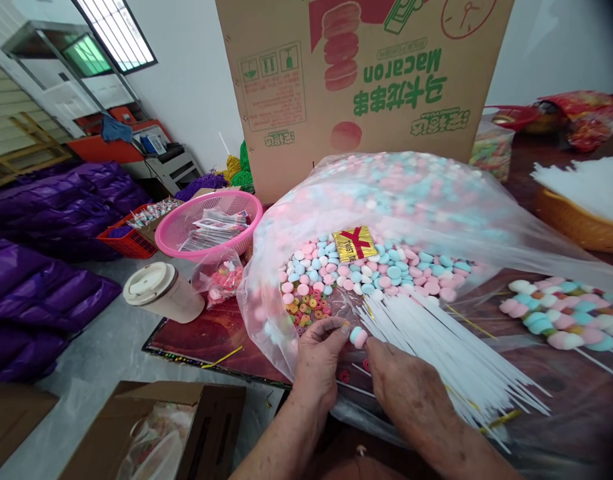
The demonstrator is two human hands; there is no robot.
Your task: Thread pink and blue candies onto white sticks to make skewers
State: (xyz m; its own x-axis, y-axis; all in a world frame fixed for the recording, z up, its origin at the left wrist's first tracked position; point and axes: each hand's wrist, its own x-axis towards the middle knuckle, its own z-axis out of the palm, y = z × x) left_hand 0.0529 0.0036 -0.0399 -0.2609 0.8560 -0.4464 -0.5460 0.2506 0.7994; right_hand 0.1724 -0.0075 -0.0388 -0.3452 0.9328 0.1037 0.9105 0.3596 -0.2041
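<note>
My left hand (320,357) is closed in a pinch, thumb against forefinger; what lies in the fingertips is too small to make out. Facing it, my right hand (406,380) is closed, with a blue, white and pink marshmallow (358,337) at its fingertips. Any stick through the marshmallow is hidden. Just beyond my hands, small ring candies (306,310) lie beside a spread of pastel marshmallows (393,272) at the mouth of a large clear bag (386,220). A bundle of white sticks (451,360) reaches past my right hand.
Finished marshmallow skewers (561,310) lie at the right. A gold twist-tie packet (355,244) rests on the bag. To the left are a lidded cup (163,291) and a pink basket (169,248) of wrappers. A cardboard box (306,153) stands behind; another open box (211,427) sits below.
</note>
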